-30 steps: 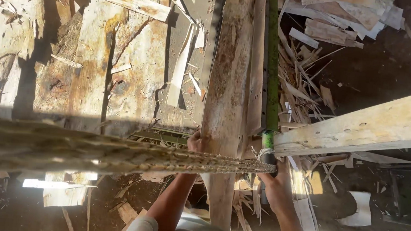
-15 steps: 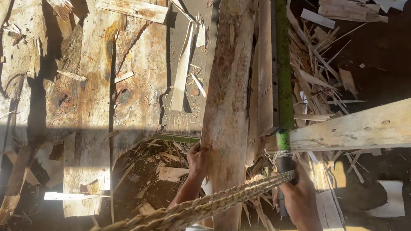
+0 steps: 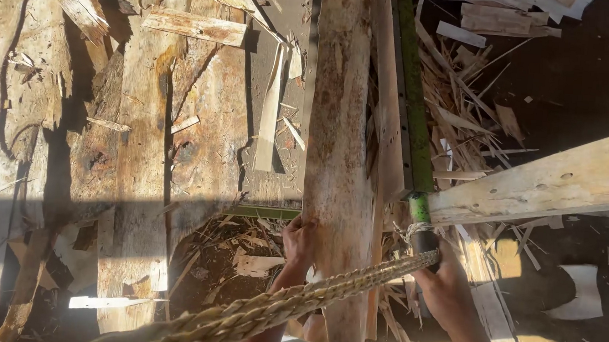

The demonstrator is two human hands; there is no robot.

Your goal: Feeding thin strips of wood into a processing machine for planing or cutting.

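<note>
A long, pale wooden plank [image 3: 337, 137] runs away from me down the middle of the view. My left hand [image 3: 298, 240] grips its left edge near the close end. My right hand [image 3: 442, 283] is closed on the dark handle at the near end of a green metal bar [image 3: 411, 93] that lies along the plank's right side. A thick braided rope [image 3: 288, 305] is tied at that handle and stretches down to the lower left, crossing in front of my left forearm.
Rough bark slabs and boards [image 3: 136, 131] cover the left side. A pale beam [image 3: 546, 182] crosses at the right. Splinters and offcuts [image 3: 465, 125] litter the dark ground beyond the green bar, and wood scraps [image 3: 234, 252] lie below the slabs.
The view has tilted so the rope now slants down to the lower left instead of lying across. Both hands keep their holds, and the plank sits a little lower in view.
</note>
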